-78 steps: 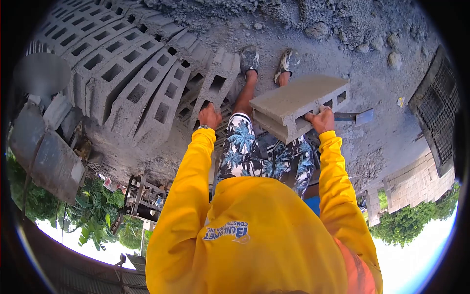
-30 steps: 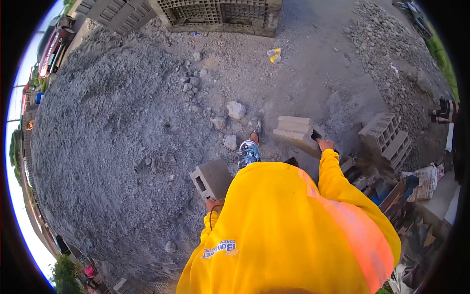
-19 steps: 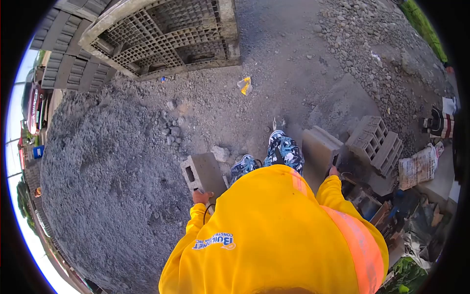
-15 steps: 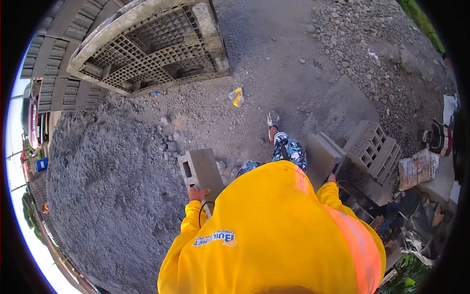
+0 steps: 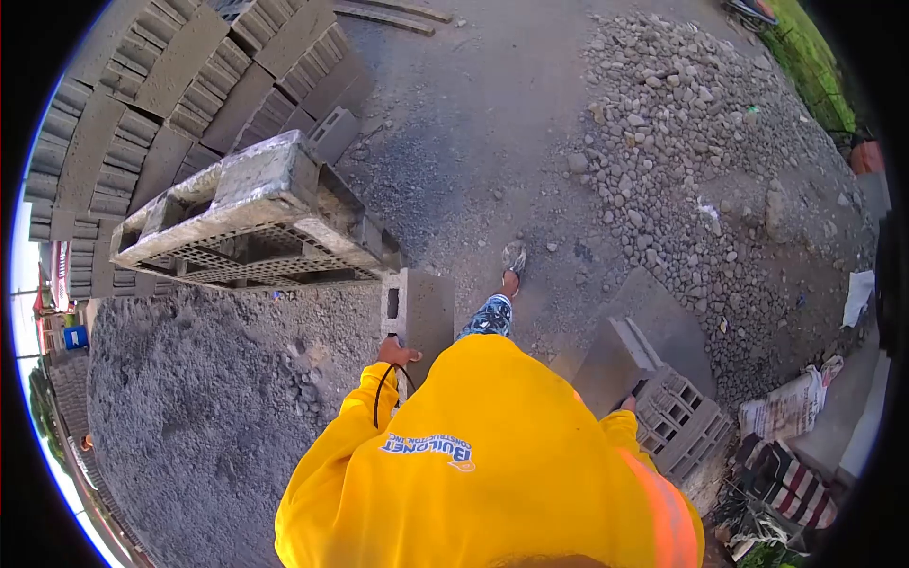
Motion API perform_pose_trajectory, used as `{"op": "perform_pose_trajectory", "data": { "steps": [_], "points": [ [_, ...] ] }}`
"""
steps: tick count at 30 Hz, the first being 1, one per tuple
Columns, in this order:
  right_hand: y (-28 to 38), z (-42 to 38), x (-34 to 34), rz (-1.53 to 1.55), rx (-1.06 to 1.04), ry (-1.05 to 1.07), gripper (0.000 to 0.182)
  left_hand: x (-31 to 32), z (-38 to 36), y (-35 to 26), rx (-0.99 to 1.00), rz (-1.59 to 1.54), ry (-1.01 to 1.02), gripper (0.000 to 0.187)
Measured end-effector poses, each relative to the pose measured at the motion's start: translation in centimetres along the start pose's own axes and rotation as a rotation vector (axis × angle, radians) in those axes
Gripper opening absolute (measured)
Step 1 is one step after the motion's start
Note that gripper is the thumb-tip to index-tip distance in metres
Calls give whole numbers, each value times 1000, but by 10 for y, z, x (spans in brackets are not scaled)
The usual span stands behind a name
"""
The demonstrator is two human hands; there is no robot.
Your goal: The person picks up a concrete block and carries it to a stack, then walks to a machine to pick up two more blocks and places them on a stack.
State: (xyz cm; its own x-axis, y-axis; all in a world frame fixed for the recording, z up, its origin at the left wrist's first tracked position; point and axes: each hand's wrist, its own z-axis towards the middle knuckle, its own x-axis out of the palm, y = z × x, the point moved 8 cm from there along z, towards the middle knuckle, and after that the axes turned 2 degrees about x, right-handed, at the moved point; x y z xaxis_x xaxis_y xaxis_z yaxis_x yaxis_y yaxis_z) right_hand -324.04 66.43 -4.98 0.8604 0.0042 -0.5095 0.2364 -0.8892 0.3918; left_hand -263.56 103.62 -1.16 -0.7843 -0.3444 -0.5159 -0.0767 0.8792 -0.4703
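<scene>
My left hand (image 5: 396,352) is wrapped round the edge of a grey concrete hollow block (image 5: 428,308), carried upright at my left side. A dark opening shows in the block's end face. At my right side, my right hand (image 5: 629,404) grips a second concrete hollow block (image 5: 606,367), its fingers partly hidden behind the block and my yellow sleeve (image 5: 620,434). Just beyond that hand, other hollow blocks (image 5: 684,417) overlap it in this view. One foot (image 5: 514,256) is out in front on the gravel.
A worn plastic pallet (image 5: 256,213) stands tilted ahead on the left, before tall stacks of concrete blocks (image 5: 180,80). Dark gravel (image 5: 189,407) is heaped at left and stones (image 5: 663,123) at right. A printed sack (image 5: 786,407) and a striped cloth (image 5: 791,483) lie on the right.
I have walked forward with both blocks in hand. The pallet now appears nearer the left block, more block stacks show, and the yellow-and-white scrap on the ground is no longer visible.
</scene>
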Motion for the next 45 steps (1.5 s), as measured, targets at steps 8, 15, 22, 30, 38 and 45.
{"op": "perform_pose_trajectory", "data": {
  "steps": [8, 15, 22, 30, 38, 45],
  "points": [
    [243, 51, 140, -87, -3, -44, 59, -7, 241, -217, -154, 143, 109, 78],
    [512, 80, 334, -163, -86, 34, 59, -67, 402, -388, -159, 125, -61, 73],
    [790, 117, 586, -302, -181, 123, 59, -136, 584, -530, -241, 70, -59, 76],
    [1077, 75, 880, -476, -337, 236, 59, -247, 763, -680, -359, -117, -69, 82],
    [1310, -11, 1208, -641, -455, 315, 59, -372, 953, -798, -408, -279, -100, 74],
    [1449, -95, 1444, -747, -509, 359, 59, -507, 1093, -890, -437, -354, -325, 72]
  ]
}}
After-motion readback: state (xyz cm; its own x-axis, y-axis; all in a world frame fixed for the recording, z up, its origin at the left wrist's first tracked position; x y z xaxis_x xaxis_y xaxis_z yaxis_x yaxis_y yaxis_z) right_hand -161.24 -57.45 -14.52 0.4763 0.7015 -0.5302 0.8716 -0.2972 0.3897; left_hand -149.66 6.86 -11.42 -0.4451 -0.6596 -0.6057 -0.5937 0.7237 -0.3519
